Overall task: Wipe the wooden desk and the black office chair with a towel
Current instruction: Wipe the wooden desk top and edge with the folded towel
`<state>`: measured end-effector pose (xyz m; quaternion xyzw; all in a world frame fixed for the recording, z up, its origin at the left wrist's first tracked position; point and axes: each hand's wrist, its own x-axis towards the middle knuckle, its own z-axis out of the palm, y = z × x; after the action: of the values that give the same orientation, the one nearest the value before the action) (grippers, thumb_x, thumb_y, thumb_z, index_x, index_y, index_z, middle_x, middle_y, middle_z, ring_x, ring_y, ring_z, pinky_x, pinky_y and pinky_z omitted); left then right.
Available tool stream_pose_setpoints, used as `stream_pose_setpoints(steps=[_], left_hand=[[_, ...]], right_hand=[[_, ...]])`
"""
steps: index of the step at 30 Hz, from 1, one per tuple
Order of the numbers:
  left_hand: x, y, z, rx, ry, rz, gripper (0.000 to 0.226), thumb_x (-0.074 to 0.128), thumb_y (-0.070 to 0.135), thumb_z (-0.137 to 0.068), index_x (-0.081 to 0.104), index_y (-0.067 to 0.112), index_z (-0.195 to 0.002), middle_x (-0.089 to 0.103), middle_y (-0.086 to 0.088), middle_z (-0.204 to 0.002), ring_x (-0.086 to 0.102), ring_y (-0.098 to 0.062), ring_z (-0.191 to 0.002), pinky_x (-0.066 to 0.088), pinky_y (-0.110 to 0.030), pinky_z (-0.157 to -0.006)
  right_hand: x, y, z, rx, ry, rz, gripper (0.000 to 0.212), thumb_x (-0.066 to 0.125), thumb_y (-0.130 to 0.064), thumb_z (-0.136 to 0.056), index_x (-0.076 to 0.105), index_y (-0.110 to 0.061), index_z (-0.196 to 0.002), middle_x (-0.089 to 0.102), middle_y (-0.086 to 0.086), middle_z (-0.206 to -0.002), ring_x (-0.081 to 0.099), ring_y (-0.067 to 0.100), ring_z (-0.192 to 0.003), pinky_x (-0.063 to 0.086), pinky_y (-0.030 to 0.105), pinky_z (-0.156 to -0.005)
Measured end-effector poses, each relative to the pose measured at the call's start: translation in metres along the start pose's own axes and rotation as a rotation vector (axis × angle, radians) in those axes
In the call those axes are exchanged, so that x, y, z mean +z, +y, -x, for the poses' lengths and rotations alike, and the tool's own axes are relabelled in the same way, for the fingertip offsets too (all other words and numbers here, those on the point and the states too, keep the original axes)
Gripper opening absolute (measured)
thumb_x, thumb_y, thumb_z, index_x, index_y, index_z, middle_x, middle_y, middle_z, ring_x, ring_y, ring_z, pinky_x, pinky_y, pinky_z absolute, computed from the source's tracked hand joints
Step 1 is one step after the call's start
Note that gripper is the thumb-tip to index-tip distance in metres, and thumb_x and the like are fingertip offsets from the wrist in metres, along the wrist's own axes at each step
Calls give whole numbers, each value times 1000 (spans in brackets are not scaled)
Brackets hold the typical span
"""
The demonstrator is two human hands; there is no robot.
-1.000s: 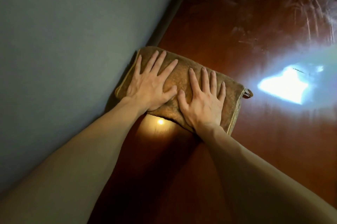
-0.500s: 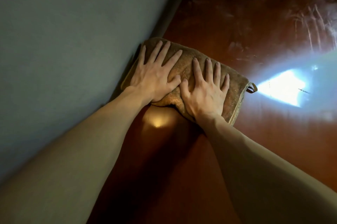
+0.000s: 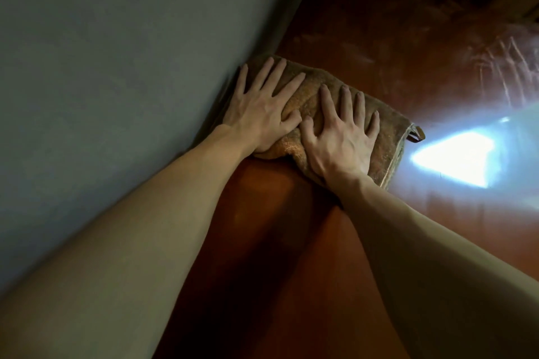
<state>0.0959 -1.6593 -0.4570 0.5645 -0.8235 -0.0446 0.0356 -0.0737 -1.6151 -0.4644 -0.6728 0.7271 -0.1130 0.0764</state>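
Right now, you have both hands flat on the folded towel [image 3: 389,139], which lies on the desk [image 3: 379,37] with its left edge against the wall [image 3: 116,66]. Your left hand [image 3: 262,113] covers the half next to the wall and your right hand [image 3: 338,139] sits just beside it, thumbs almost touching. All the fingers are straight and spread. They press down on the cloth and do not curl round it.

That is a good hold for wiping. Put the weight through your palms, not your fingertips, so the whole fold meets the wood. Run the towel's edge along the wall so the seam gets cleaned. Work in long strokes that overlap.

The pale streaks [image 3: 501,66] far to the right may be dust or old wipe marks. The glare [image 3: 455,160] makes it hard to say, so give that patch its own pass. Mind the small loop [image 3: 417,134] at the towel's corner, which could drag. The chair is out of view.
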Motion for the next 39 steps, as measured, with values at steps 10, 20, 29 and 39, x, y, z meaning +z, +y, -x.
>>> stream_pose_setpoints(steps=[10, 20, 29, 39], left_hand=[[3, -9, -53, 13, -2, -3, 73, 24, 60, -99, 7, 35, -165, 1, -8, -174, -5, -25, -160, -1, -60, -127], [2, -14, -95, 7, -9, -11, 76, 18, 62, -95, 6, 35, -165, 0, -7, -174, -5, -25, -160, -2, -59, -127], [0, -13, -106, 19, -23, -41, 78, 14, 62, -93, 5, 33, -165, 0, -8, -174, -4, -26, -160, 1, -58, -127], [5, -1, -69, -50, 29, -51, 72, 19, 63, -102, 5, 32, -166, 3, -8, -174, 0, -25, -160, 3, -54, -128]], right_hand=[[2, 8, -50, 8, 2, 4, 73, 27, -63, -98, 18, -37, -165, 12, 4, -174, -2, 26, -161, -4, 58, -127], [2, 14, -92, 0, -2, 8, 69, 28, -60, -102, 18, -36, -165, 11, 5, -174, -2, 27, -161, -4, 59, -127], [0, 15, -101, -19, -14, 4, 69, 27, -59, -102, 16, -34, -166, 9, 6, -174, -4, 29, -161, -5, 60, -127], [-5, 17, -79, -76, -7, -12, 71, 27, -59, -101, 15, -33, -166, 8, 6, -175, -6, 28, -161, -7, 58, -127]])
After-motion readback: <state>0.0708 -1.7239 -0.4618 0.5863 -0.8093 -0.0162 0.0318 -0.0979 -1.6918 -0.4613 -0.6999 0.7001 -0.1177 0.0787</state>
